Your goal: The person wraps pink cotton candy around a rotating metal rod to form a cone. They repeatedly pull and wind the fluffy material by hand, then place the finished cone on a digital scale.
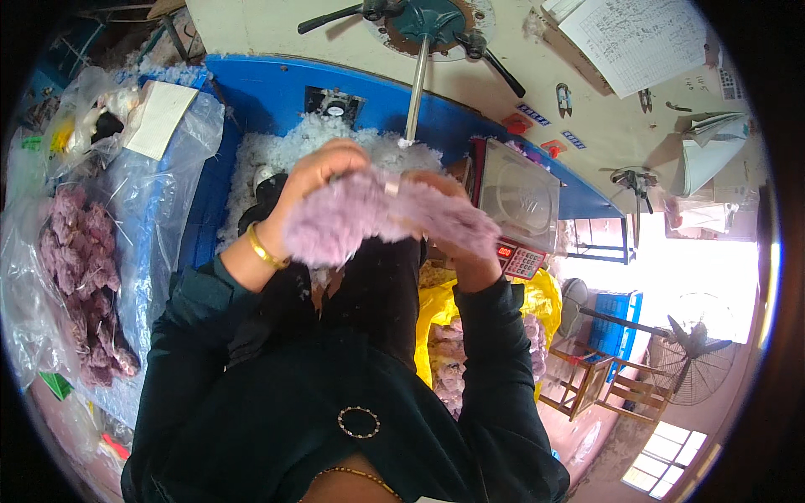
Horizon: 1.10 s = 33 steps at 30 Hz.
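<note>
A fluffy lilac plush piece (339, 220) is held up between my two hands, in front of a heap of white stuffing fibre (314, 135). My left hand (314, 182), with a gold bangle at the wrist, grips its left part, the fingers curled over the top. On the right side my right hand (449, 188) holds the other end; most of its fingers are hidden behind the plush. Just above the hands, a metal tube (416, 94) comes down from a green fitting (431, 22) and ends over the fibre.
Lilac plush pieces (82, 276) lie on clear plastic at the left. Right of my hands stands a digital scale (519, 261) beside a yellow bag (550, 295) of more lilac pieces. Written sheets (635, 38) and thread snips (564, 100) lie on the pale panel. A standing fan (692, 358) is farther right.
</note>
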Motion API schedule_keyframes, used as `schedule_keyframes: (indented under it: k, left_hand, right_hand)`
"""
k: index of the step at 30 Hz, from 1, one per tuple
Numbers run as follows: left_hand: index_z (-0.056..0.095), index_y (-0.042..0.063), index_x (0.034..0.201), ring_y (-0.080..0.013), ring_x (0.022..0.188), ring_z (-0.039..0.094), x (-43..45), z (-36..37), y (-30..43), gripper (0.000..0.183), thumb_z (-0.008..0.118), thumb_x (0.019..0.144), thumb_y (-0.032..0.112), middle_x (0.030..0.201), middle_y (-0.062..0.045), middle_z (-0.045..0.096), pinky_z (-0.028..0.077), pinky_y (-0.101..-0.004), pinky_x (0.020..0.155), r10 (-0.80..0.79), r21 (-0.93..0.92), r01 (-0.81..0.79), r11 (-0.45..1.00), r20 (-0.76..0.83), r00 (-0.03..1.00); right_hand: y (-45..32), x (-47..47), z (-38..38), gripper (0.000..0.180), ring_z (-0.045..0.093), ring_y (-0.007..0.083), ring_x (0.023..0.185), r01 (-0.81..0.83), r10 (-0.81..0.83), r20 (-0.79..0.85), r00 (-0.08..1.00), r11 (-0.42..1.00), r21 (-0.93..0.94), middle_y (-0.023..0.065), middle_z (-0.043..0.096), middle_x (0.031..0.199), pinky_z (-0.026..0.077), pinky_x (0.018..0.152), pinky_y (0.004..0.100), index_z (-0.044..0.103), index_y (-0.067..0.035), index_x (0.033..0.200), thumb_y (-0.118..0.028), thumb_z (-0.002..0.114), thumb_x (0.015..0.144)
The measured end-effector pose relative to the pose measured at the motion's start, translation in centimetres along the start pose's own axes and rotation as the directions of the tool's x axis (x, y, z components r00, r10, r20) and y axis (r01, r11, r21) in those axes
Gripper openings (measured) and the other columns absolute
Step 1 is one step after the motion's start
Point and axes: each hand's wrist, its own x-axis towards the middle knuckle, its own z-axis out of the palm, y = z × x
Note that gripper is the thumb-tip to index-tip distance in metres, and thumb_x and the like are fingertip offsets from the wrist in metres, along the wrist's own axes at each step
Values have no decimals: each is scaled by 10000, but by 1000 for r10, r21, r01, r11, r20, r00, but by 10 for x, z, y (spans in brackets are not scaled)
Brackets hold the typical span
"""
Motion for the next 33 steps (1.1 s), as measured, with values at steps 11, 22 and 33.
schedule_keyframes:
  k: [11, 22, 33]
  left_hand:
    - [609, 55, 1025, -229, 872, 597, 63, 13, -72, 273, 661, 757, 45, 954, -77, 613, 490, -309, 774, 130, 366, -90, 926, -85, 988]
    - [607, -5, 1135, -73, 866, 535, 90, 0, -62, 381, 556, 957, 328, 966, -9, 615, 456, -231, 779, -560, -488, 507, 710, 44, 827]
    - [562, 3, 1105, -155, 847, 578, 38, 1, -42, 300, 644, 893, 199, 991, -75, 621, 475, -293, 787, -348, -63, 355, 933, 98, 932]
  right_hand:
    - [1, 57, -19, 360, 598, 157, 772, 24, -178, -332, 926, 907, -420, 114, 641, 854, 477, 699, 285, 572, -2, 999, -46, 715, 672]
    - [-16, 156, -27, 184, 613, 404, 783, -158, -619, -318, 718, 300, -941, 174, 644, 810, 490, 662, 463, 655, -65, 851, -221, 648, 754]
    - [36, 81, -32, 157, 546, 232, 759, 363, -596, -310, 740, 743, -562, 84, 550, 804, 458, 701, 317, 560, -59, 874, 47, 622, 776]
